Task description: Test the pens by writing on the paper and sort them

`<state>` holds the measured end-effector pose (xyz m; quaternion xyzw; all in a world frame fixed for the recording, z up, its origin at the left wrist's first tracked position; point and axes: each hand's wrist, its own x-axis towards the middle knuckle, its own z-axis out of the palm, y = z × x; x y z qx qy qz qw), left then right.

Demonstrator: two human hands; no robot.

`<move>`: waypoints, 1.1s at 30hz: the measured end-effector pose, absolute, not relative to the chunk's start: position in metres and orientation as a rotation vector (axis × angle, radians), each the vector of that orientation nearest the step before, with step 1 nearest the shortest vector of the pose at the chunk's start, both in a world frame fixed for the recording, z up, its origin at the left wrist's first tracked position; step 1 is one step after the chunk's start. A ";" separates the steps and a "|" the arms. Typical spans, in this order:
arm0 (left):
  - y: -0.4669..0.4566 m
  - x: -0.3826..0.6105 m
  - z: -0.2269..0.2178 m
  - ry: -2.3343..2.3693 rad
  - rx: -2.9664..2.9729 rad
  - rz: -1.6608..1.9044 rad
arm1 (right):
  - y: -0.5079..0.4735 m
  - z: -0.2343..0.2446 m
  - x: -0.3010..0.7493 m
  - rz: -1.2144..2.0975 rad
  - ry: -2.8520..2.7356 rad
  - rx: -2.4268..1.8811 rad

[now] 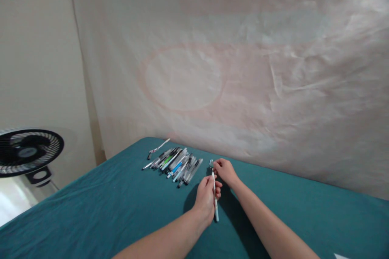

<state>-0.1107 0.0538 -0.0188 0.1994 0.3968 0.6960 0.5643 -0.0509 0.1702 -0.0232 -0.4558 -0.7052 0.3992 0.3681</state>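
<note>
My left hand [206,198] is closed around a slim white pen [216,210], which points away from me with its far end between my two hands. Just beyond that end, my right hand [225,170] pinches a small clear piece that looks like a pen cap [211,163]; my fingers partly cover it. The cap appears apart from the pen's tip. To the left of my hands lies a loose pile of pens [174,165], mostly clear, grey and black, with a green one and a blue one among them.
A teal cloth [127,202] covers the surface. Beyond the pile, a thin white stick-like thing [159,145] lies near the far left corner. A black fan [30,152] stands off the left edge. A pale hanging sheet [237,89] rises behind. A white corner [340,256] shows at bottom right.
</note>
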 end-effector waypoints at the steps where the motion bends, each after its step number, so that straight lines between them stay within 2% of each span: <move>1: 0.054 -0.111 -0.019 0.932 0.470 1.629 | 0.167 -0.021 -0.046 1.098 -1.793 -1.162; 10: 0.053 -0.111 -0.018 0.905 0.517 1.533 | 0.130 -0.004 -0.015 1.700 -1.639 -0.860; 22: 0.051 -0.112 -0.017 0.920 0.619 1.398 | 0.198 0.007 -0.022 1.521 -1.184 -0.955; 27: 0.053 -0.114 -0.016 0.911 0.643 1.309 | 0.218 -0.006 -0.026 1.459 -1.084 -1.066; 33: 0.053 -0.114 -0.016 0.916 0.642 1.345 | 0.208 -0.030 -0.043 1.471 -1.231 -1.243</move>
